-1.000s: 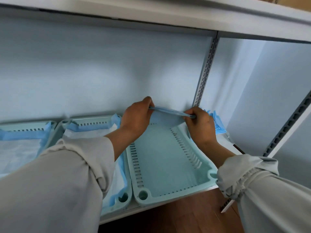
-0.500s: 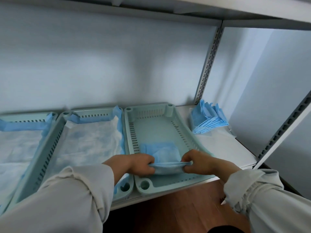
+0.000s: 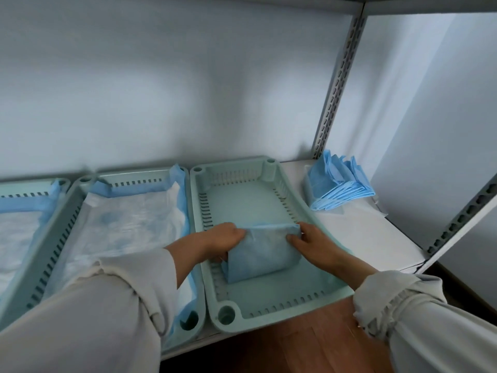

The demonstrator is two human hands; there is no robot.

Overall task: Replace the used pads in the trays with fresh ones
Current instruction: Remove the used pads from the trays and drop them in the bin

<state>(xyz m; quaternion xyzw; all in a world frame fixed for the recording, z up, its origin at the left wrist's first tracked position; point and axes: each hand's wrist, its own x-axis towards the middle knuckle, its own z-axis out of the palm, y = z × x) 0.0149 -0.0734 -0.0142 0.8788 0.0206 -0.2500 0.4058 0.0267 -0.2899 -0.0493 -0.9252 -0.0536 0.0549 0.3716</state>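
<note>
While both hands grip it, folded blue pad (image 3: 262, 253) sits inside rightmost mint tray (image 3: 279, 309), nr its front. Left hand (image 3: 223, 239) fingers curl on pad's left edge; right hand (image 3: 313, 244) pinches top-right corner. Spare pad stack (image 3: 337, 185) lies right of tray; lined tray (image 3: 129, 227) just left.

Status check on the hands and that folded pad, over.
Left hand and right hand grip folded blue pad. Pad inside bare green slotted tray, still folded. Nothing obstructing.

Both hands (image 3: 224, 238) (image 3: 313, 242) reach forward, fingers (image 3: 291, 239) curled.
</note>
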